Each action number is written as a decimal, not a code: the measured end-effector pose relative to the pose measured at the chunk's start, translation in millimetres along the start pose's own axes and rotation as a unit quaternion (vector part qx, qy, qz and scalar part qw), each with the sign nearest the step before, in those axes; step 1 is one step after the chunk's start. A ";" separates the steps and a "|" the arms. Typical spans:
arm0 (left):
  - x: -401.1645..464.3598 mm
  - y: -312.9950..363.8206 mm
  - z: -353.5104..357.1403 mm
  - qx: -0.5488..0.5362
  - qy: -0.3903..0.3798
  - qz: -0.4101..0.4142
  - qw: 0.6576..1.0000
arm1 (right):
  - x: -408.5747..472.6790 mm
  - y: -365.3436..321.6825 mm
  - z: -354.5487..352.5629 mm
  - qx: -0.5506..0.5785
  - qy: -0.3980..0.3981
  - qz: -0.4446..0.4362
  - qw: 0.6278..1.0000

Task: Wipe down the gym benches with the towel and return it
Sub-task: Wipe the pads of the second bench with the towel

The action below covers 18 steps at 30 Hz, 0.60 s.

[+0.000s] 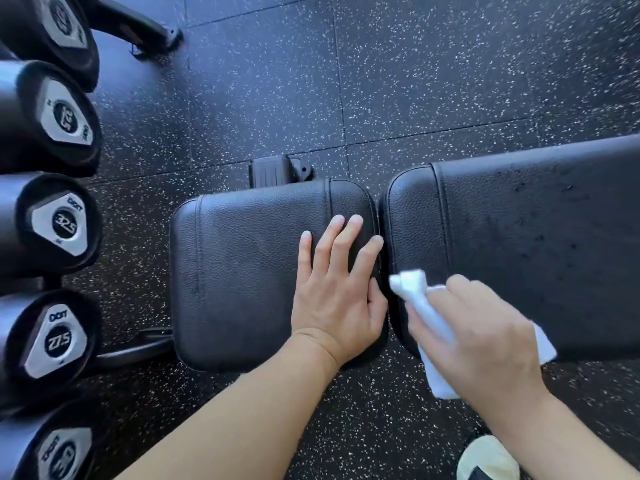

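Observation:
A black padded gym bench lies across the view in two parts: a short seat pad point(242, 265) on the left and a long back pad point(536, 244) on the right, with a narrow gap between them. My left hand point(337, 289) rests flat on the right end of the seat pad, fingers straight and spread. My right hand point(485, 337) grips a bunched white towel point(420, 299) and presses it on the near left corner of the back pad. Dark specks dot the back pad's surface.
A rack of black dumbbells point(55, 223) with silver end caps runs down the left edge, close to the seat pad. The bench's black foot point(273, 169) shows beyond the seat. Speckled black rubber floor point(415, 81) lies all around. A pale shoe point(488, 459) is at the bottom right.

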<state>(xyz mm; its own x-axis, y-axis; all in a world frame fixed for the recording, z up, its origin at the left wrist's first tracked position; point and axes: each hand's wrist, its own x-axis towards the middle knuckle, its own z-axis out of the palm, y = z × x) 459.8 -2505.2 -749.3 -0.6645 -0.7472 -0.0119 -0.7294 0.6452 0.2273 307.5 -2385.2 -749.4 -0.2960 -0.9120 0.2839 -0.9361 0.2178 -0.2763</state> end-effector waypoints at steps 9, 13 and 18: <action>-0.1 0.5 0.8 0.011 0.025 0.006 1.000 | 143.5 15.6 31.6 0.008 0.036 0.013 0.999; -0.6 -0.5 3.7 0.010 0.036 0.010 0.999 | 175.3 15.4 43.1 0.001 0.003 0.040 0.999; -1.2 -1.7 6.4 0.021 0.038 0.011 0.999 | 98.5 16.5 10.0 0.015 0.016 -0.004 1.000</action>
<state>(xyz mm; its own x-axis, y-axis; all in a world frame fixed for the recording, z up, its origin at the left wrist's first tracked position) 460.8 -2504.4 -755.9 -0.6678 -0.7412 0.0677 -0.7214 0.6670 0.1864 264.7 -2474.9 -735.2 -0.2948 -0.9017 0.3162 -0.9324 0.1990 -0.3017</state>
